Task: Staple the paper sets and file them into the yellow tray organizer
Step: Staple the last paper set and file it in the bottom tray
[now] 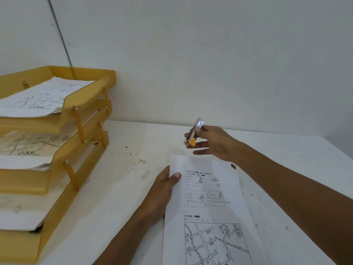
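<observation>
A printed paper set point(210, 207) with boxed text and a street map lies on the white table in front of me. My left hand point(164, 186) grips its upper left edge, thumb on top of the sheet. My right hand point(212, 142) hovers just above the set's top edge and holds a small silver stapler point(193, 133) with an orange end, tilted upright between thumb and fingers. The yellow tray organizer point(84, 111) stands at the left with three stacked tiers, each holding papers.
The white table point(124, 188) shows dark specks and stains between the organizer and the paper. A white wall rises behind the table. A thin grey cable point(63, 41) runs down the wall behind the organizer.
</observation>
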### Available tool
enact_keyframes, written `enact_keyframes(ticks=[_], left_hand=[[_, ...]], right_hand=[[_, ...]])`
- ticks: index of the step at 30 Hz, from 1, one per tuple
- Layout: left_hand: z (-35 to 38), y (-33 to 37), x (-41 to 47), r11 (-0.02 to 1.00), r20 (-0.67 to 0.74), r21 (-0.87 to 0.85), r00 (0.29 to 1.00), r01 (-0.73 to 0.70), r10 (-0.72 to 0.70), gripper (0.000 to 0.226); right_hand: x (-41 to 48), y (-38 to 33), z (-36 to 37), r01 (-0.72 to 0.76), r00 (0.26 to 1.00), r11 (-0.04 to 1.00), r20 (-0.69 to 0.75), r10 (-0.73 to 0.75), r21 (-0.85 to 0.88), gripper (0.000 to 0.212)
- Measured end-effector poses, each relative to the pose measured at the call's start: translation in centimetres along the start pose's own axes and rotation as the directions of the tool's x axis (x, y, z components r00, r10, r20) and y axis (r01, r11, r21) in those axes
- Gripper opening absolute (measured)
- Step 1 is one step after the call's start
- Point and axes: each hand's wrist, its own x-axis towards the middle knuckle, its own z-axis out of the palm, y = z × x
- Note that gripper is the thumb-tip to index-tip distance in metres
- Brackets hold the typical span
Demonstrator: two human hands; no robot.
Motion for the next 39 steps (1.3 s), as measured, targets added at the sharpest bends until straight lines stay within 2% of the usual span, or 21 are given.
enact_keyframes(ticks=[2,8,14,21,29,39], left_hand=[[0.0,0.0,0.0,1.0,0.006,0.014,1.0,-0.011,0.011,0.027],[0.2,0.1,-0.1,0.999,0.008,0.028,1.0,-0.019,0.019,0.027],[0.2,0.1,0.1,1.0,0.0,-0.002,1.0,-0.019,0.019,0.028],[0.2,-0.1,0.1,0.999,-0.004,-0.029,0.999,-0.039,0.038,0.029],[0.1,-0.5,0.4,0.998,-0.009,-0.042,0.999,-0.04,0.04,0.03],[0.2,-0.7,0.7,0.998,-0.013,-0.05,0.999,-0.039,0.038,0.03]], right_hand=[[0.0,0.0,1.4,0.019,0.999,0.989,0.053,-0.011,-0.15,0.03],[-0.2,0.0,3.2,0.042,0.996,0.943,0.092,-0.012,-0.329,0.033],[-0.2,0.4,2.6,0.015,0.989,0.966,0.147,0.024,-0.258,0.04],[0.3,1.3,3.0,0.056,0.989,0.94,0.147,-0.007,-0.336,0.029],[0.2,1.7,3.8,0.05,0.997,0.931,0.075,-0.025,-0.361,0.028],[0.2,2.0,4.3,0.079,0.996,0.927,0.057,-0.062,-0.368,0.02]])
